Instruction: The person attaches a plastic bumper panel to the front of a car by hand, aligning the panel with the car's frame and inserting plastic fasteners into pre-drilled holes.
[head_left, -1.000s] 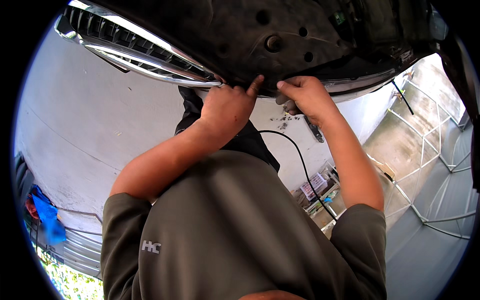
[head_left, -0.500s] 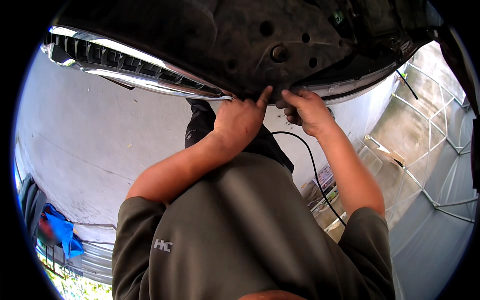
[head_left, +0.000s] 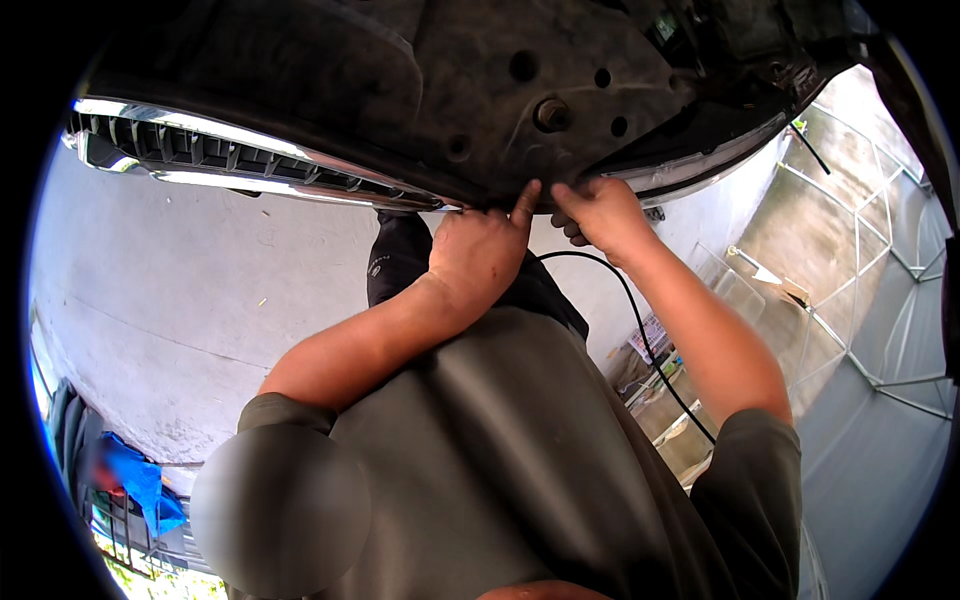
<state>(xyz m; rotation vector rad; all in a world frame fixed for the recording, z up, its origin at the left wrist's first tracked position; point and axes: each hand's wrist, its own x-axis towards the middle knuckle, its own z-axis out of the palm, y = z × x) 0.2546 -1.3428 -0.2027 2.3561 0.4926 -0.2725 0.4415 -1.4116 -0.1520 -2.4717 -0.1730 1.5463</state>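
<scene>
A wide black panel (head_left: 430, 110) of a vehicle's front end hangs over the top of the view, with round holes and a bolt (head_left: 551, 115) in it. My left hand (head_left: 478, 255) grips the panel's lower edge, its thumb against the dark surface and its other fingers mostly hidden by the edge. Close to that thumb, my right hand (head_left: 605, 215) is closed, thumb toward curled fingers at the same edge. Whatever lies in its pinch is too dark to make out. Left of the hands runs the chrome-trimmed grille (head_left: 230, 150); a headlight (head_left: 690, 165) lies to the right.
A black cable (head_left: 632, 290) curves down past my right forearm. White metal framing (head_left: 850, 275) and grey sheeting (head_left: 880, 470) stand at the right. Pale concrete floor (head_left: 200, 260) spreads below the grille. A blue cloth or bag (head_left: 145, 480) is at the lower left.
The vehicle front has shifted slightly left and down in the view. Both hands stay at the panel edge, with the right fingers a little more tucked in.
</scene>
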